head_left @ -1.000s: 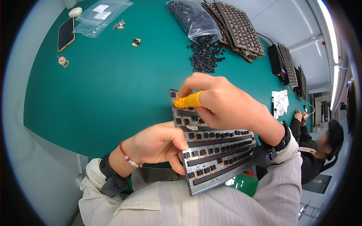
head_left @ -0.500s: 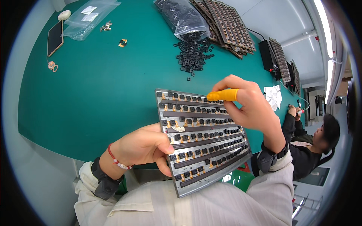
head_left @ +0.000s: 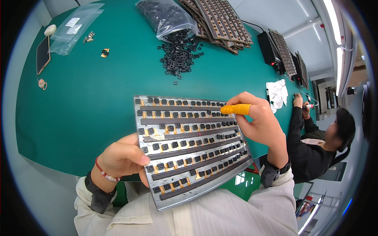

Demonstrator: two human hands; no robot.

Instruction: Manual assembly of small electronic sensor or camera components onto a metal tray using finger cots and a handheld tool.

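— Hands first, what do they hold?

— Metal plate (head_left: 185, 149), grey and rectangular, with rows of small black square caps across it, held tilted above the near edge of a green table (head_left: 78, 118), close to the person's chest. The left hand (head_left: 122, 159) grips its left edge, thumb on top and fingers underneath. The right hand (head_left: 260, 122) is loosely curled at the plate's upper right corner; its index finger, in an orange finger cover (head_left: 235, 109), touches the top rows. Whether it pinches anything, I cannot tell.

— And around the plate?

— Farther back lies a loose pile of black caps (head_left: 179, 53) spilling from a clear plastic bag (head_left: 165, 17). Beside the bag sits a stack of similar plates (head_left: 220, 21). A phone (head_left: 43, 55) lies at the far left. To the right, another person in a dark sleeve (head_left: 303, 133) sits at the table.
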